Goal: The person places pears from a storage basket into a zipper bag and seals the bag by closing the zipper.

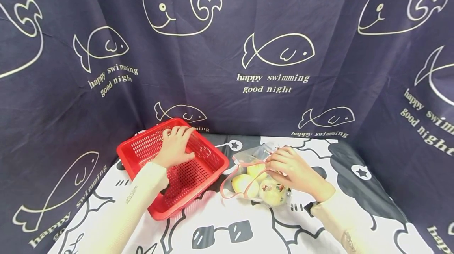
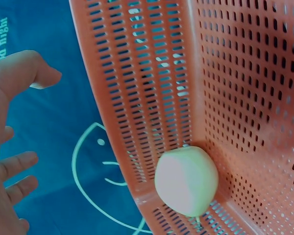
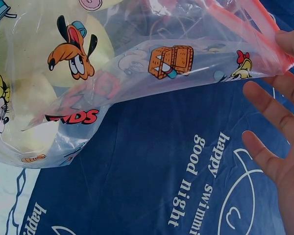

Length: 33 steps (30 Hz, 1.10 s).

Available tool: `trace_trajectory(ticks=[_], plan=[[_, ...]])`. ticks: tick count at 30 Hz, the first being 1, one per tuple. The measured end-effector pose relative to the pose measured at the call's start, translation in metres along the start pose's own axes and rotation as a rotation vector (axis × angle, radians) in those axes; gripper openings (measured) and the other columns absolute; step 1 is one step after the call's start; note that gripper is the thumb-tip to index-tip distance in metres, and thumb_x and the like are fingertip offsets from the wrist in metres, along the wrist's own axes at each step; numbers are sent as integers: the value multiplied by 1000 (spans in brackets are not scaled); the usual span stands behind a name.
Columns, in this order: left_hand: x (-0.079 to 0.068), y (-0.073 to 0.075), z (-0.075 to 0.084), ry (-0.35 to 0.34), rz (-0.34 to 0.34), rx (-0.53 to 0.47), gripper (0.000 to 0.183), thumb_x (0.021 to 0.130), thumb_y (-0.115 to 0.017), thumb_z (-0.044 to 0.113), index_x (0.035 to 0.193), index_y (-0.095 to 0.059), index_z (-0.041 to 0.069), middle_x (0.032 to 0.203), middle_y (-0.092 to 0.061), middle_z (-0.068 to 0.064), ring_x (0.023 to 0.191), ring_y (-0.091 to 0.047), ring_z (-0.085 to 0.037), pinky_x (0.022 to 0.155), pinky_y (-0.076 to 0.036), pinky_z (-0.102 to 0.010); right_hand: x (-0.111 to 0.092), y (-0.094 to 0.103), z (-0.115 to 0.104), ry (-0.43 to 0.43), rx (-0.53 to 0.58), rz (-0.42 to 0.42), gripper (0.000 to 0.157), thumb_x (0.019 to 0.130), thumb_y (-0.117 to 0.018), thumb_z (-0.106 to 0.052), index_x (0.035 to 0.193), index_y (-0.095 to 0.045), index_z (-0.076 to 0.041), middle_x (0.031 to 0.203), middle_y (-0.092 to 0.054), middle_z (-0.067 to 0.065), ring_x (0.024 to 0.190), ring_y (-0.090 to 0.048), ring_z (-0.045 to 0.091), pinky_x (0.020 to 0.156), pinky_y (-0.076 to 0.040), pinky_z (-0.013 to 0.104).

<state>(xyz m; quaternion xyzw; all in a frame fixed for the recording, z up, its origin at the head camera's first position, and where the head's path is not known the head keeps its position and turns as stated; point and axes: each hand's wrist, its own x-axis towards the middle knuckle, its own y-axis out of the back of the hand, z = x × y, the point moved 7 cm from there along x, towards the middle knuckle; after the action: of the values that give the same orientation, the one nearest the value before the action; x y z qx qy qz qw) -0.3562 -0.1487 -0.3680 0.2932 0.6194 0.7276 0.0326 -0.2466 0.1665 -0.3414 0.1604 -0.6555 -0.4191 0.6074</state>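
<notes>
A red perforated plastic basket [image 1: 188, 179] stands on the left of the table. Over it hovers my left hand [image 1: 175, 148], fingers spread and relaxed, with nothing in them. One pale yellow pear [image 2: 186, 181] lies in a corner of the basket in the left wrist view. To the right rests a clear plastic bag [image 3: 132, 73] printed with cartoon figures, with a few yellow pears [image 1: 244, 185] inside. My right hand [image 1: 291, 168] pinches the bag's pink-edged opening between thumb and index finger, its other fingers loose. A pink handle [image 1: 227, 186] loops out toward the left.
The table is covered by a white and dark grey cartoon cloth [image 1: 216, 216]. Behind and on both sides hangs a dark blue curtain [image 1: 227, 53] with whale and fish prints. The basket's far rim stands close to this curtain.
</notes>
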Motion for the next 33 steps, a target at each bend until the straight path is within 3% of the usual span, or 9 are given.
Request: trace_trajectory(ticks=[17, 27, 33], plan=[[4, -36, -39, 107, -116, 44, 87, 67, -83, 34, 140, -47, 4, 134, -49, -23, 126, -40, -44, 100, -24, -65, -1, 0, -2, 10, -5, 5, 32, 105, -47, -31, 92, -70, -12, 96, -68, -1, 91, -62, 19, 89, -39, 40], [7, -70, -68, 208, -218, 50, 92, 66, -87, 31, 143, -44, 3, 136, -46, -23, 128, -37, -45, 103, -21, -66, 0, 1, -2, 7, -2, -2, 33, 105, -46, -31, 92, -69, -12, 96, -68, 0, 91, -62, 19, 90, -39, 40], [4, -82, -79, 222, -243, 72, 90, 64, -87, 25, 141, -46, 3, 135, -48, -23, 126, -40, -46, 101, -25, -67, 0, 2, -3, -4, 2, -8, 33, 105, -45, -31, 92, -69, -12, 98, -68, -1, 92, -62, 18, 91, -40, 42]])
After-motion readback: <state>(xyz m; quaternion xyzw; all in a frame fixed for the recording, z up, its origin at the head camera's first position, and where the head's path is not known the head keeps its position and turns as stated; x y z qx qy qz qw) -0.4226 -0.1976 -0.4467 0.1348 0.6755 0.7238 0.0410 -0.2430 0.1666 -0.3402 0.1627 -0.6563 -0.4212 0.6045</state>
